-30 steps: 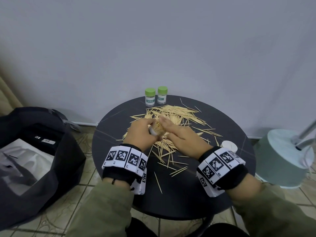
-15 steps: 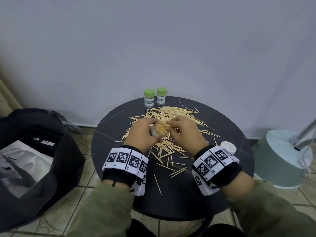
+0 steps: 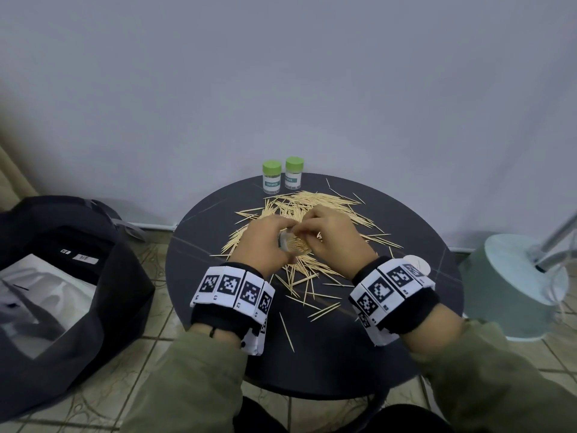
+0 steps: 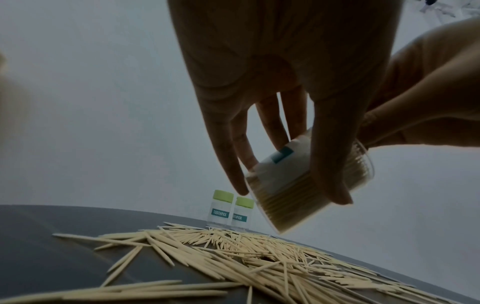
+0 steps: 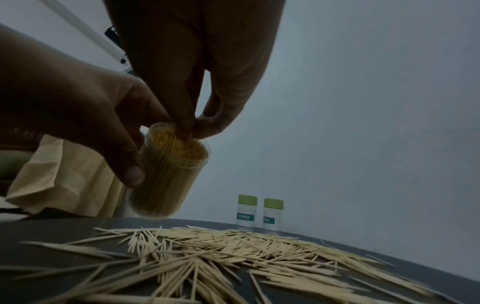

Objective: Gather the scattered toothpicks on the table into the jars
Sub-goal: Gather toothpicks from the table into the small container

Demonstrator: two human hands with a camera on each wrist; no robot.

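wall (image 3: pixel 281 73): plain grey | floor (image 3: pixel 150 370): beige tile | table (image 3: pixel 327 354): round, dark

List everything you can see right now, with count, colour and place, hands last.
Open jar: one, clear, packed with toothpicks, held tilted above the pile.
Capped jars: two, clear with green lids and a teal label, upright side by side at the table's far edge.
Loose toothpicks: too many to count, pale wood, strewn across the table's middle and near side.
White disc: one, by the right wrist; may be the lid.
Table: one, round, dark.
Bag: one, black, on the floor at left.
Lamp base: one, pale green, on the floor at right.
Left hand: grips the open jar.
Right hand: fingertips pinched at the jar's mouth.
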